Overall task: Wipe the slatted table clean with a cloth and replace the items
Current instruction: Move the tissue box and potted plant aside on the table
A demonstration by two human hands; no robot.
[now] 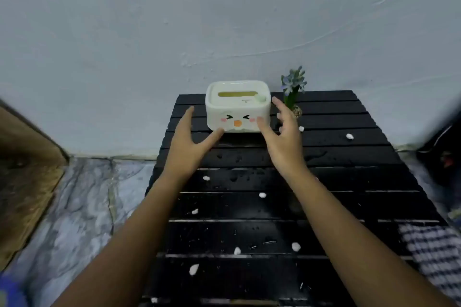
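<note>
A black slatted table stands against a pale wall, wet and strewn with several small white scraps. At its far edge sits a white tissue box with a cartoon face on its front. My left hand is open just left of the box, thumb touching its lower front corner. My right hand is open at the box's right side, thumb against its front. A small plant with bluish flowers stands just right of the box, behind my right hand. A blue-and-white checked cloth lies at the table's right edge.
A marbled grey floor lies left of the table, with a brown wooden panel further left. A dark object sits on the floor at the right edge of view.
</note>
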